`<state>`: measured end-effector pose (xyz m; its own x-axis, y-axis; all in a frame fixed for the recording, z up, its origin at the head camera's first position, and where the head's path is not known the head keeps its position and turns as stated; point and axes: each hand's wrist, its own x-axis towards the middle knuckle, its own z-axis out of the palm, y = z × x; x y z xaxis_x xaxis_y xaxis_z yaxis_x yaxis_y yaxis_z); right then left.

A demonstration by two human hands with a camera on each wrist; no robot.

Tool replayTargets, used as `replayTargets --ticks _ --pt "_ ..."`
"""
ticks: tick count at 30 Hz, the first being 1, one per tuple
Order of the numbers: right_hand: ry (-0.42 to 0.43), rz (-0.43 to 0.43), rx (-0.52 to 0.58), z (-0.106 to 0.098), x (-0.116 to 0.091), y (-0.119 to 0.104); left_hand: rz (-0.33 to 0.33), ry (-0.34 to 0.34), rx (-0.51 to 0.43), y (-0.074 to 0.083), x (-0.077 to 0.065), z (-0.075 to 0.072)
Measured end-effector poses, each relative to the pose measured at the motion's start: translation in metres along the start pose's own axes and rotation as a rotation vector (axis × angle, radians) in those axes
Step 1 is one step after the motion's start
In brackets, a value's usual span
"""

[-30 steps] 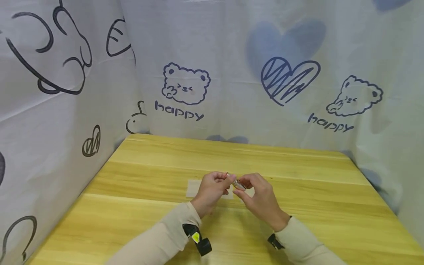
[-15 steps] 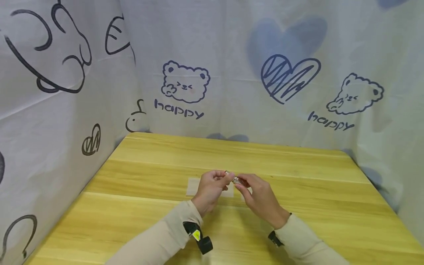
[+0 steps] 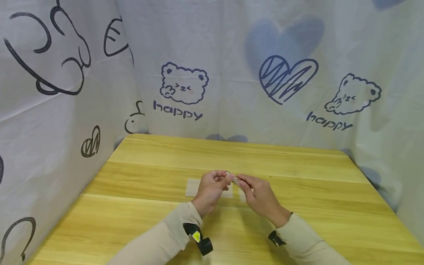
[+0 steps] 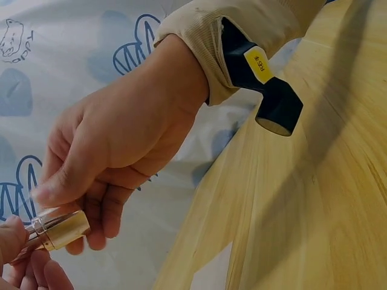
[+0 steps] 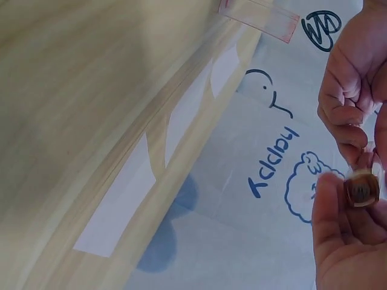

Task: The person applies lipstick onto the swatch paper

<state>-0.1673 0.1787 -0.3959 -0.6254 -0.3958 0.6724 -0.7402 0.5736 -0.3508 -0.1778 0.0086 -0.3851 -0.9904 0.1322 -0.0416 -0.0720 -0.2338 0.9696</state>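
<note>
In the head view a small shiny tube, apparently a lipstick [image 3: 236, 181], is held between both hands above the table. My left hand [image 3: 209, 190] pinches its left end between thumb and fingers. Thumb and forefinger of my right hand [image 3: 264, 198] grip the other end. Up close in the left wrist view, the lipstick [image 4: 68, 229] has a gold metal section and a glossy rose-gold part, joined at a collar. The right wrist view catches its squarish end [image 5: 363, 190] among the fingers, which hide most of the body.
White paper strips lie on the wooden table [image 3: 149, 228]: one [image 3: 192, 187] partly behind the left hand, another [image 3: 244, 196] beside the right. A clear plastic piece with reddish edges [image 5: 260, 21] appears in the right wrist view. White curtains [image 3: 225, 44] with drawings surround the table.
The right hand's fingers have drawn closer to the left hand along the lipstick, and its forefinger and thumb have come together. The left hand stays nearly in place.
</note>
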Motion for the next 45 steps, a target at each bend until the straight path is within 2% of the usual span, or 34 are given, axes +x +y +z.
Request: replayTargets --ticks 13,22,26,32,39,45 --pt "0.110 -0.021 -0.080 0.0056 0.0025 -0.0020 0.000 0.015 -0.013 0.0004 -0.0011 -0.0001" --pt "0.019 -0.028 0.014 0.0002 0.0010 0.0021 -0.017 0.010 -0.025 0.0011 -0.0005 0.0019" --pt "-0.004 -0.016 0.021 -0.0015 -0.0003 0.0033 -0.024 0.005 -0.023 0.0002 -0.0006 0.0029" --pt "0.015 0.010 -0.010 -0.0019 -0.0001 0.0032 -0.012 0.023 -0.026 -0.0005 0.0002 0.0040" --pt "0.075 -0.010 -0.022 -0.0007 0.0027 0.0028 -0.012 0.022 -0.011 -0.0007 0.0009 0.0043" --pt "0.035 -0.005 0.007 -0.0013 0.0033 0.0034 -0.002 0.013 -0.019 -0.0012 0.0009 0.0035"
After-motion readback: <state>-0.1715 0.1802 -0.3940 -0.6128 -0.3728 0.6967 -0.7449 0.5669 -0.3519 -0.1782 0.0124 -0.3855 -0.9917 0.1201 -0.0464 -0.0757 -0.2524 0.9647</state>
